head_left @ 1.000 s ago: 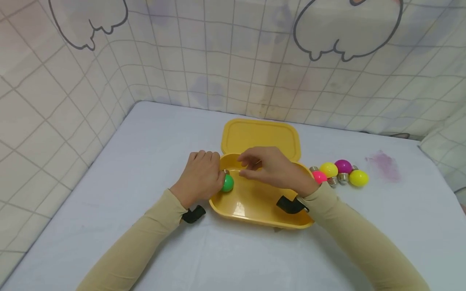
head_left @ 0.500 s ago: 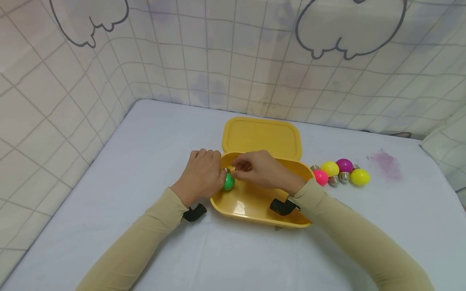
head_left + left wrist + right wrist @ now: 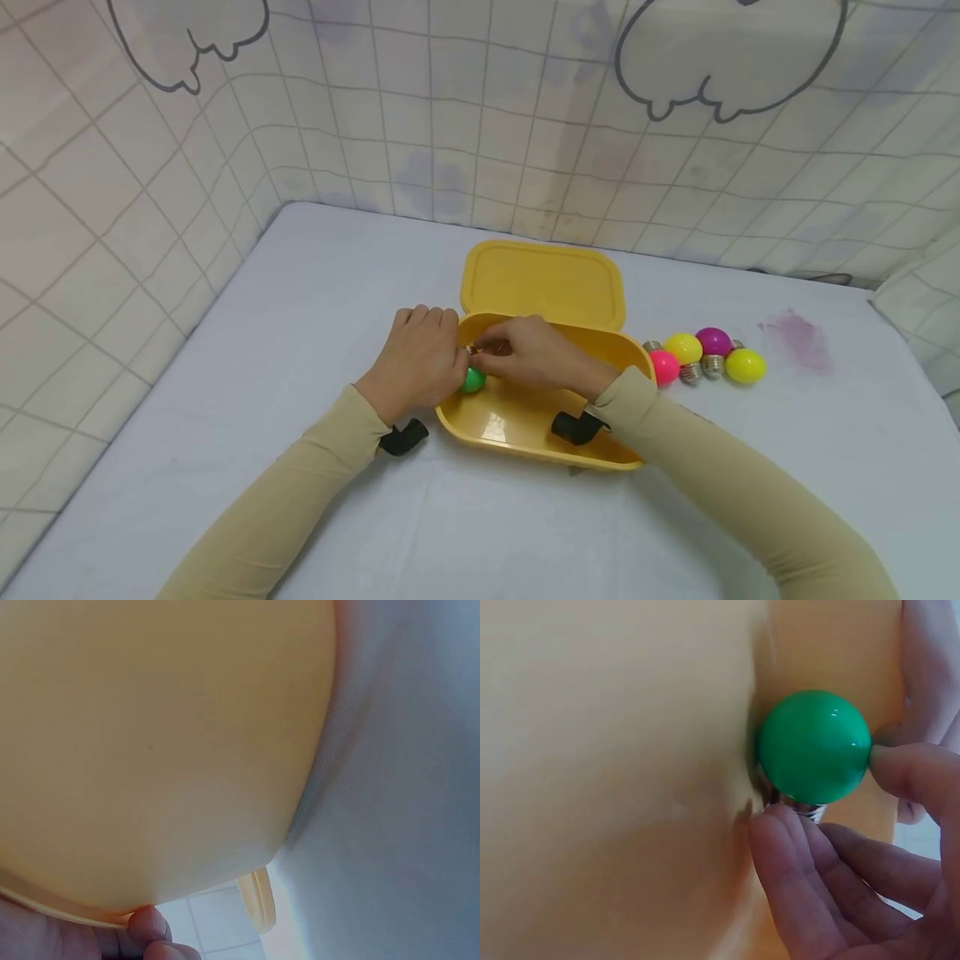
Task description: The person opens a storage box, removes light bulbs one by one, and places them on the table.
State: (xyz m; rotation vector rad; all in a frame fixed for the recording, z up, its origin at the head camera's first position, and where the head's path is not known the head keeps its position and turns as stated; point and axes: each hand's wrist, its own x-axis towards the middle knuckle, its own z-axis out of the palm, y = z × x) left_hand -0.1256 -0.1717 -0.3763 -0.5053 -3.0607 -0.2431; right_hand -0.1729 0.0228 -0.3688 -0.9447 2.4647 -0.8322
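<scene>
The yellow plastic box [image 3: 525, 425] sits on the table, with a green light bulb [image 3: 815, 746] inside at its left end. My left hand [image 3: 420, 358] grips the box's left rim; its fingertips curl under the rim in the left wrist view. Reaching into the box, my right hand [image 3: 528, 354] pinches the green bulb. In the right wrist view the thumb [image 3: 900, 765] presses the globe's side, while the other fingers [image 3: 799, 885] are at the metal screw base. That base is partly hidden behind the fingertips.
A yellow lid [image 3: 542, 283] lies just behind the box. To the box's right several bulbs lie together: pink [image 3: 664, 367], yellow [image 3: 683, 348], purple [image 3: 713, 341] and another yellow bulb [image 3: 746, 366]. A grid-patterned cloth wall [image 3: 480, 125] rises at the table's back edge.
My right hand has moved left inside the box, from beside the green bulb onto it, and its fingers have closed together. The left hand has kept its grip on the rim.
</scene>
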